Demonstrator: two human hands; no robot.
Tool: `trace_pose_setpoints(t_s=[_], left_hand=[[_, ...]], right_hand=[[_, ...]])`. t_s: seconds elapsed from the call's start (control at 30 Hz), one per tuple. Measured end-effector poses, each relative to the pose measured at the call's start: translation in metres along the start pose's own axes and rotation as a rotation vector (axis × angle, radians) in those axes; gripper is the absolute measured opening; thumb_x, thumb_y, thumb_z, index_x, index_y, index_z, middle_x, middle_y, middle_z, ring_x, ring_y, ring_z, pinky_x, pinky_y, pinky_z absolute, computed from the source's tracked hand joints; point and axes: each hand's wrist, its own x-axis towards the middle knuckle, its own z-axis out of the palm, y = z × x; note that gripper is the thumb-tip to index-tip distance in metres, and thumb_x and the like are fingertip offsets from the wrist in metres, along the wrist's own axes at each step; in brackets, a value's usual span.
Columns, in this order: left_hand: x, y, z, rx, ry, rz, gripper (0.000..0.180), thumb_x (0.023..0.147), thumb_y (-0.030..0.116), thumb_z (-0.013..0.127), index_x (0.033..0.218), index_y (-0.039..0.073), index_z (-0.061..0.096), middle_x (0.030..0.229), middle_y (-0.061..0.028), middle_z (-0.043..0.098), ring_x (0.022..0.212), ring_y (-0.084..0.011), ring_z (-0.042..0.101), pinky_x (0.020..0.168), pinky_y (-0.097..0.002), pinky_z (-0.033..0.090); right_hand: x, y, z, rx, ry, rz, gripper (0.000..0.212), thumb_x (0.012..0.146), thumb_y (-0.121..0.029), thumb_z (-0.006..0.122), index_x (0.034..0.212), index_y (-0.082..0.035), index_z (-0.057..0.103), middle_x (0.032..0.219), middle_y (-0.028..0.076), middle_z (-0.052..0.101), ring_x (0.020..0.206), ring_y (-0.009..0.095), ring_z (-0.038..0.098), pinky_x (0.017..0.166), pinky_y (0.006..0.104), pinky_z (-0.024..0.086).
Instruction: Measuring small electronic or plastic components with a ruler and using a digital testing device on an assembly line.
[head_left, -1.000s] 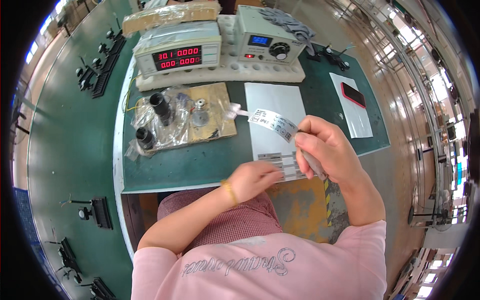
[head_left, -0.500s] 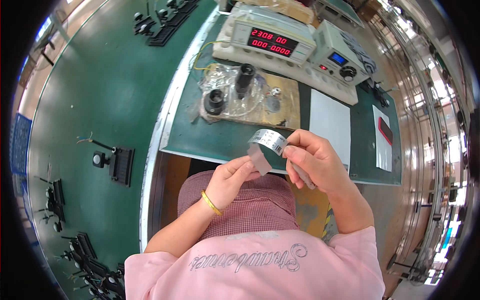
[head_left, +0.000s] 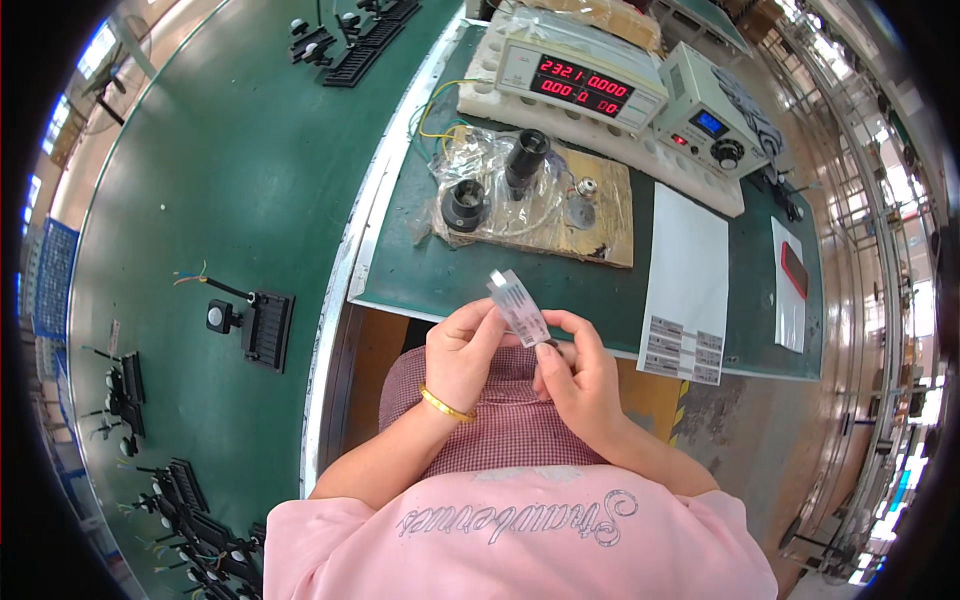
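Note:
Above my lap, both hands come together over a small silver-grey printed label, tilted, its upper end curled and shiny. My left hand pinches its left side between thumb and fingers. The label's lower end is at the fingertips of my right hand, whose fingers are closed on it; a small dark spot shows between them, too little to name. Right of my hands, a white sheet lies on the bench, with grey printed labels at its near end, hanging over the edge.
A wooden board holds black sockets and plastic wrap. Behind stand a red-digit meter and a knobbed power unit. A red phone lies at right. Black floodlights with loose wires lie on the left green table.
The label is less bent and stands more upright between my hands. My right hand has moved left and down, nearer my left, uncovering the labels on the sheet. The view has shifted slightly.

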Motion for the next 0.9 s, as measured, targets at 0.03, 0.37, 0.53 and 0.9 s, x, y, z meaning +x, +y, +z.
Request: trace_pose_setpoints(t_s=[0.03,0.37,0.53,0.9], left_hand=[[0.0,-0.002,0.001,-0.006,0.0,0.001,0.018,0.094,0.007,0.057,0.104,-0.005,0.065,0.094,-0.0088,0.067,0.081,-0.0122,0.065,0.072,-0.0238,0.056],[0.002,-0.011,-0.002,0.034,-0.004,-0.043,0.019,0.094,0.006,0.055,0.105,-0.006,0.064,0.092,-0.0098,0.068,0.079,-0.0124,0.065,0.071,-0.0232,0.056],[0.002,-0.011,-0.001,0.096,0.004,-0.044,0.019,0.096,0.004,0.049,0.104,-0.007,0.063,0.093,-0.0113,0.068,0.081,-0.0158,0.067,0.073,-0.0275,0.057],[0.002,-0.014,-0.002,0.064,-0.004,-0.032,0.019,0.096,0.004,0.049,0.103,-0.007,0.063,0.093,-0.0116,0.067,0.082,-0.0173,0.066,0.075,-0.031,0.057]], right_hand=[[0.001,-0.001,-0.002,-0.069,-0.013,0.0,0.032,0.092,-0.011,0.057,0.12,0.002,0.049,0.062,0.005,0.061,0.053,0.008,0.057,0.049,0.0243,0.043],[0.002,0.014,0.0,-0.145,0.063,-0.023,0.024,0.089,-0.01,0.059,0.109,0.001,0.055,0.068,0.012,0.064,0.058,0.018,0.064,0.052,0.0301,0.049],[0.003,0.016,0.001,-0.223,0.085,-0.078,0.023,0.088,-0.011,0.06,0.107,0.0,0.057,0.07,0.015,0.063,0.059,0.026,0.065,0.052,0.0331,0.05],[0.004,0.021,0.001,-0.235,0.105,-0.109,0.022,0.087,-0.01,0.061,0.106,-0.001,0.057,0.073,0.016,0.064,0.061,0.03,0.066,0.054,0.0356,0.05]])
